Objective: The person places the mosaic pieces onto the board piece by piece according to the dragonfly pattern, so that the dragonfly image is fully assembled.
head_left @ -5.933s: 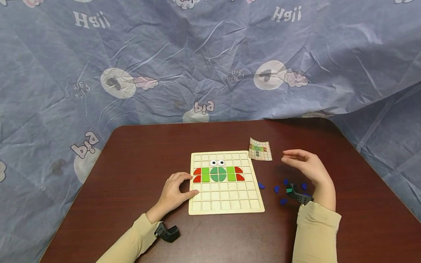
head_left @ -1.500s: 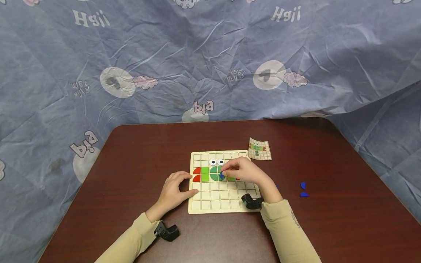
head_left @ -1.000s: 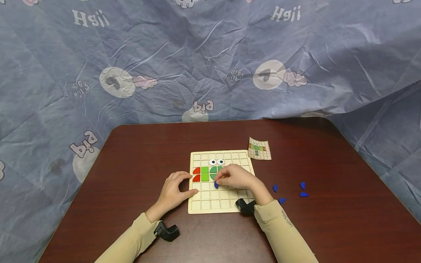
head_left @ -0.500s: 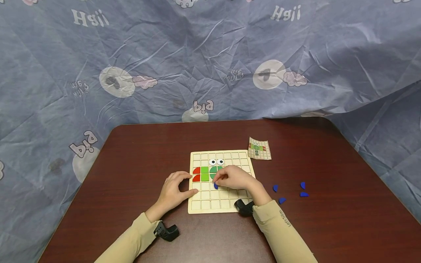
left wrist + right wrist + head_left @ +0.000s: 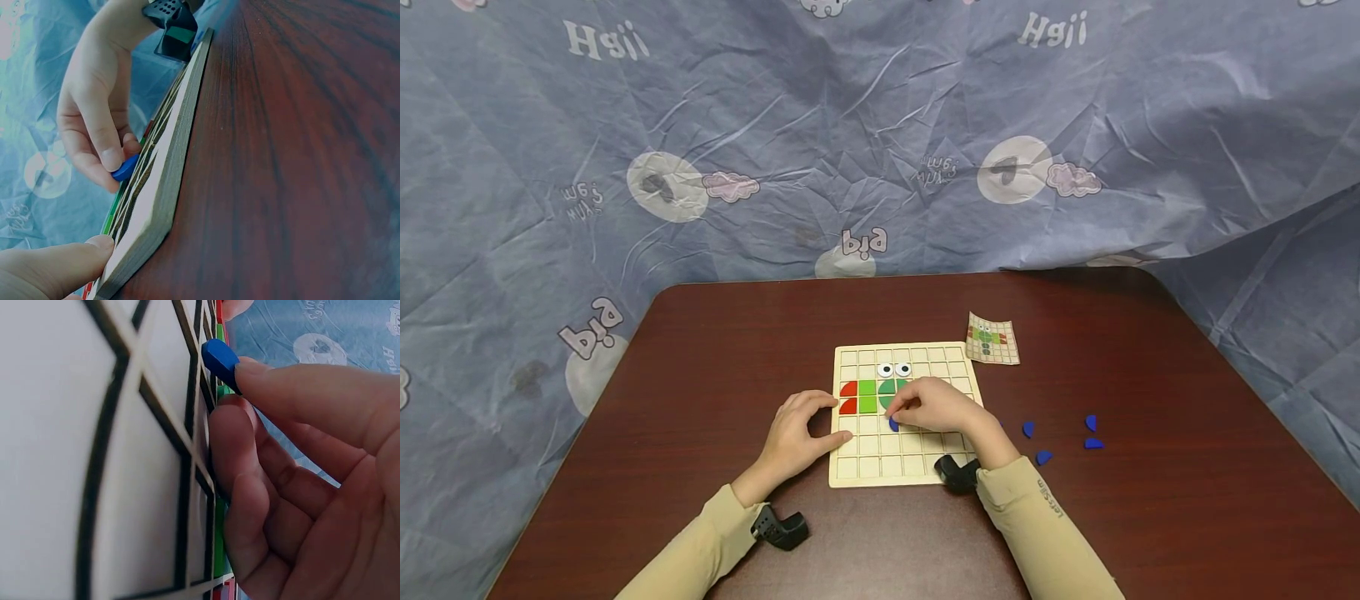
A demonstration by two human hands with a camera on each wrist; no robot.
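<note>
A wooden grid board [image 5: 917, 473] lies on the table, with red quarter-circle tiles [image 5: 847, 406], light green square tiles [image 5: 867, 397], dark green tiles [image 5: 887, 387] and two eye tiles [image 5: 895, 369] in its cells. The thumb and fingertips of my left hand [image 5: 793, 433] rest on the board's left edge. My right hand [image 5: 936, 404] pinches a blue quarter-circle tile [image 5: 893, 425] between thumb and fingers, just below the dark green tiles. In the right wrist view that blue tile [image 5: 220, 359] stands tilted against the board's surface. The right hand hides the tiles on the board's right side.
Several loose blue tiles [image 5: 1091, 423] lie on the dark red-brown table [image 5: 737, 333] right of the board. A small pattern card [image 5: 992, 340] touches the board's upper right corner. A printed blue-grey cloth [image 5: 790, 125] hangs behind the table.
Earlier my right hand hovered right of the board, holding nothing. It has since brought a blue tile onto the grid, shifting down and left, then staying nearly still. The left hand has stayed put.
</note>
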